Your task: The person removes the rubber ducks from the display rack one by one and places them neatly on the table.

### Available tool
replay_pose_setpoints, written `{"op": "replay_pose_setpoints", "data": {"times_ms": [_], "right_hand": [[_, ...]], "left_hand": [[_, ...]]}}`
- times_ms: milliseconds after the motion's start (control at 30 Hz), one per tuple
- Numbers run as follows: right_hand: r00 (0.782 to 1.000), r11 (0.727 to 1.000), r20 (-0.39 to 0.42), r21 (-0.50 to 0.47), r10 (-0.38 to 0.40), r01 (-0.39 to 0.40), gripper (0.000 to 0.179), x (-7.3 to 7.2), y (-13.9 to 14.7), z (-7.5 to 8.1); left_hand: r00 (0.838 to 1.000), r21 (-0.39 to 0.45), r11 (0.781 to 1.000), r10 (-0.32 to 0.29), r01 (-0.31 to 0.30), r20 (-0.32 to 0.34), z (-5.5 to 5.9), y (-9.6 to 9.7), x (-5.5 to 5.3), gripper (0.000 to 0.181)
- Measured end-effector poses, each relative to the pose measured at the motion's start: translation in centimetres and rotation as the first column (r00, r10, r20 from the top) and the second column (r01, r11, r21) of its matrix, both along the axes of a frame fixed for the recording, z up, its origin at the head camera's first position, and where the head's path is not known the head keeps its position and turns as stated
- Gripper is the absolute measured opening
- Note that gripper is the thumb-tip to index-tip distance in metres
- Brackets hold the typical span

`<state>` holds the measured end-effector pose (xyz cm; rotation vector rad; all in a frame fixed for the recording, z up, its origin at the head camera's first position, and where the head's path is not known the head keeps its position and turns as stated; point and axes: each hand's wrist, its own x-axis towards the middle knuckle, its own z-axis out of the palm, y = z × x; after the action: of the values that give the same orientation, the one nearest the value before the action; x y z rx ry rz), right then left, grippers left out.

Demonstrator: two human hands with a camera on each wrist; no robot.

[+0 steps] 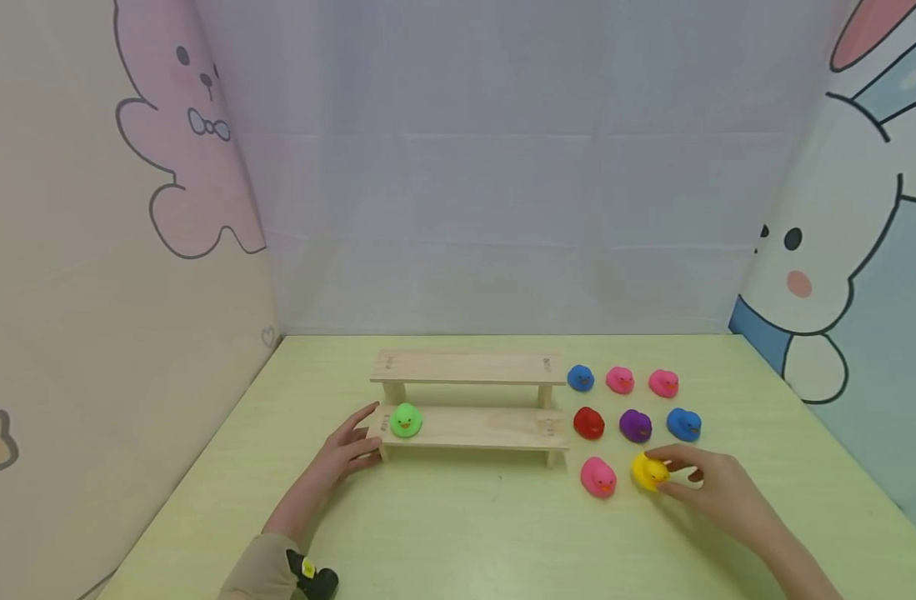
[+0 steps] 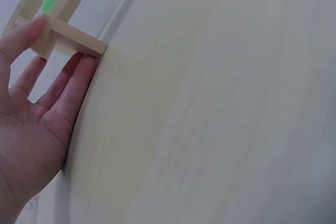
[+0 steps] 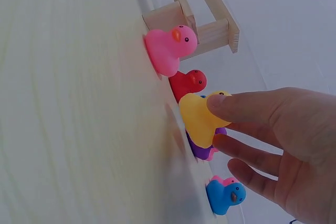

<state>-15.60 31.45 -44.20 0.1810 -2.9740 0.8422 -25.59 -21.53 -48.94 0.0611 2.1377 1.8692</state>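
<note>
My right hand (image 1: 716, 487) pinches a yellow rubber duck (image 1: 648, 472) between thumb and fingers, near the front of the duck group. In the right wrist view, the thumb lies across the side of the yellow duck (image 3: 197, 119); whether its base touches the table I cannot tell. My left hand (image 1: 345, 450) touches the left end of a two-step wooden shelf (image 1: 473, 427), its fingers fairly straight. The left wrist view has the thumb at the board's edge and fingers against the end support (image 2: 79, 40). A green rubber duck (image 1: 406, 421) sits on the lower step's left end.
Right of the shelf stand more ducks: two blue (image 1: 581, 378) (image 1: 684, 425), a red one (image 1: 588, 423), a purple one (image 1: 636, 426) and several pink (image 1: 598, 477). The upper step (image 1: 468, 367) is bare. Fabric walls (image 1: 503, 183) border the pale green table (image 1: 458, 533).
</note>
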Motion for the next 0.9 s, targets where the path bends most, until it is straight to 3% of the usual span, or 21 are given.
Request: {"op": "replay_pose_setpoints", "data": {"times_ms": [233, 900], "right_hand": [[0.992, 1.0, 0.126, -0.025, -0.009, 0.013, 0.038, -0.35, 0.52, -0.43], [0.991, 0.999, 0.135, -0.035, -0.009, 0.014, 0.039, -0.27, 0.88, -0.58]], "left_hand": [[1.0, -0.004, 1.0, -0.011, 0.011, -0.015, 0.06, -0.03, 0.07, 0.074], [0.999, -0.007, 1.0, -0.007, 0.007, -0.034, 0.27, 0.17, 0.24, 0.072]]}}
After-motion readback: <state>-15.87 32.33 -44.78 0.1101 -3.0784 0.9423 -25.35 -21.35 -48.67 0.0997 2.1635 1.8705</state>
